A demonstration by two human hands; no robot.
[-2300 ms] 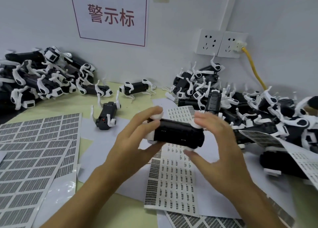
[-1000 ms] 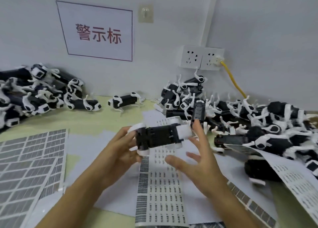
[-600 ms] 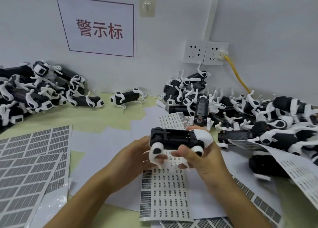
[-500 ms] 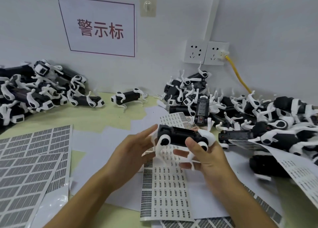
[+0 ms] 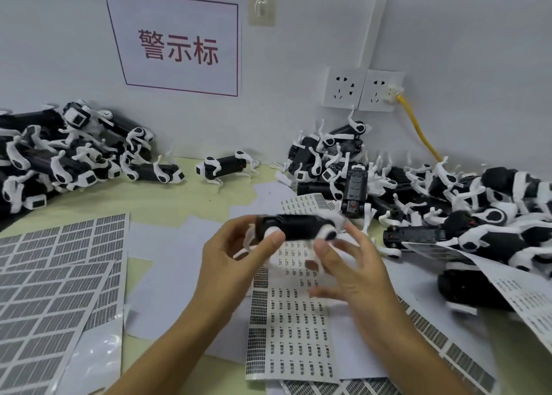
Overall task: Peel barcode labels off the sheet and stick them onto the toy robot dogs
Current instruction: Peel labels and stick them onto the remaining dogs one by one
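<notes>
A black-and-white toy robot dog [image 5: 294, 227] is held level above the table's middle. My left hand [image 5: 233, 263] grips its left end, thumb on a white leg joint. My right hand [image 5: 352, 263] is at its right end with fingers spread and blurred by motion; whether it holds the dog is unclear. Under both hands lies a barcode label sheet [image 5: 291, 329] with rows of small labels.
A pile of robot dogs [image 5: 59, 156] fills the back left, a bigger pile [image 5: 433, 203] the right. One dog [image 5: 224, 167] stands alone by the wall. Grey label sheets [image 5: 53, 275] lie at left, another sheet [image 5: 525, 302] at right. Wall sockets hold a yellow cable [image 5: 418, 132].
The dog has been turned in both hands and lifted slightly toward the left. My right hand's fingers have loosened and spread from under its right end.
</notes>
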